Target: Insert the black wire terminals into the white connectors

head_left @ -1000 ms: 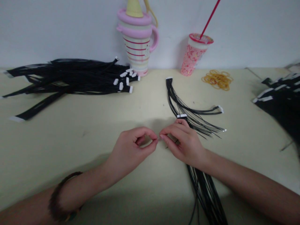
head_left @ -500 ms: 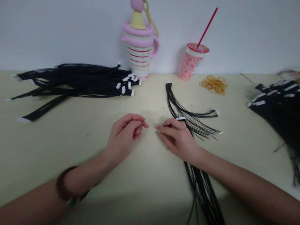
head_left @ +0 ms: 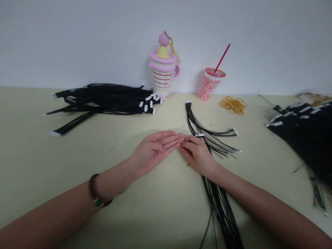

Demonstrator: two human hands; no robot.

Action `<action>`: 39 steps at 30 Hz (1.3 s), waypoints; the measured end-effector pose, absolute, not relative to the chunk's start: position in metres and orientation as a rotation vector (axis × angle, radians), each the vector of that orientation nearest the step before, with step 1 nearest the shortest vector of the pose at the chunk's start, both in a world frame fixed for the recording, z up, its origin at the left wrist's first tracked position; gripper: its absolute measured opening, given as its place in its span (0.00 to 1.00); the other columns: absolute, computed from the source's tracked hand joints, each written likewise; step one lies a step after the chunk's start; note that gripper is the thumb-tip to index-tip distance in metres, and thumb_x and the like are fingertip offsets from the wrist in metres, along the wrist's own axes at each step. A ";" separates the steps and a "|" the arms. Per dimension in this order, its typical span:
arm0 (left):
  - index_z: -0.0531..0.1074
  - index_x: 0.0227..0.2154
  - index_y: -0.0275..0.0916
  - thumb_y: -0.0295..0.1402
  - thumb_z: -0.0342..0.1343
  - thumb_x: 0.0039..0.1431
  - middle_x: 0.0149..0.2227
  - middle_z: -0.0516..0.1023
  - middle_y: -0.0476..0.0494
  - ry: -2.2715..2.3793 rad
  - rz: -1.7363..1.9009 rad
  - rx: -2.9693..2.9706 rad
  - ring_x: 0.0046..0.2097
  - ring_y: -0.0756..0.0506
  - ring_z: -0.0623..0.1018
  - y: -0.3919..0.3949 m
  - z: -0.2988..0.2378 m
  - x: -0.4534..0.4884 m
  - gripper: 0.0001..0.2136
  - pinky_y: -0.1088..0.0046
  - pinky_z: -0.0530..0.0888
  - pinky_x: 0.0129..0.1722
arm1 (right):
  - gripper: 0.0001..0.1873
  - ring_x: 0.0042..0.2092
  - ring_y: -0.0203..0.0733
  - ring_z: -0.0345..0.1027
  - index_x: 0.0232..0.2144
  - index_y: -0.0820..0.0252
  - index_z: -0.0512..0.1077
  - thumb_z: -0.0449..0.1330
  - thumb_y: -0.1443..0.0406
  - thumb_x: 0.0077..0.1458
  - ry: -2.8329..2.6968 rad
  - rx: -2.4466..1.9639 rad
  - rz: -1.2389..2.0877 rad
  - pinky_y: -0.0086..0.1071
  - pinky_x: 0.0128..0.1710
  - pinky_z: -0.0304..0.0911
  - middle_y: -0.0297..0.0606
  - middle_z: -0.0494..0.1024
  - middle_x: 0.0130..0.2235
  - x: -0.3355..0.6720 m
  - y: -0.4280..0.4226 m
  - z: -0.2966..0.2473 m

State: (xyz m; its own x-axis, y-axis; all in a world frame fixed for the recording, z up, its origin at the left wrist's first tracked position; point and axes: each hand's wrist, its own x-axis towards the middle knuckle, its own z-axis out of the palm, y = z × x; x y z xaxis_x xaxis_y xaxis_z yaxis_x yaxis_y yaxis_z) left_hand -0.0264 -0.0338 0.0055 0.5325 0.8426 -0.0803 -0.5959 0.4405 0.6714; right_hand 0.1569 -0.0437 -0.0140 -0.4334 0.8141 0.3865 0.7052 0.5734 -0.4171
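Curled earlier, the left hand (head_left: 153, 151) now opens palm-up; the right hand (head_left: 198, 154) bends over black wires (head_left: 220, 206), grasp unclear.

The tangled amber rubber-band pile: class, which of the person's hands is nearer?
Right. The right hand is in front of the pile, slightly left; the left hand is farther left.

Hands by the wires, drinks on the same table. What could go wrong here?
Loose wires fan out beside the right hand and could snag if it moves. The thick wire bundle runs under that hand, so a shift might drag it. The cup with a straw stands behind the wires; a bump might tip it.
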 end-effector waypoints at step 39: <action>0.70 0.44 0.43 0.48 0.57 0.49 0.53 0.69 0.52 0.523 0.749 0.657 0.61 0.43 0.59 -0.075 0.061 -0.019 0.21 0.69 0.60 0.58 | 0.07 0.36 0.36 0.69 0.34 0.61 0.73 0.62 0.72 0.50 -2.075 -0.866 0.503 0.33 0.36 0.66 0.37 0.76 0.33 0.145 -0.086 0.022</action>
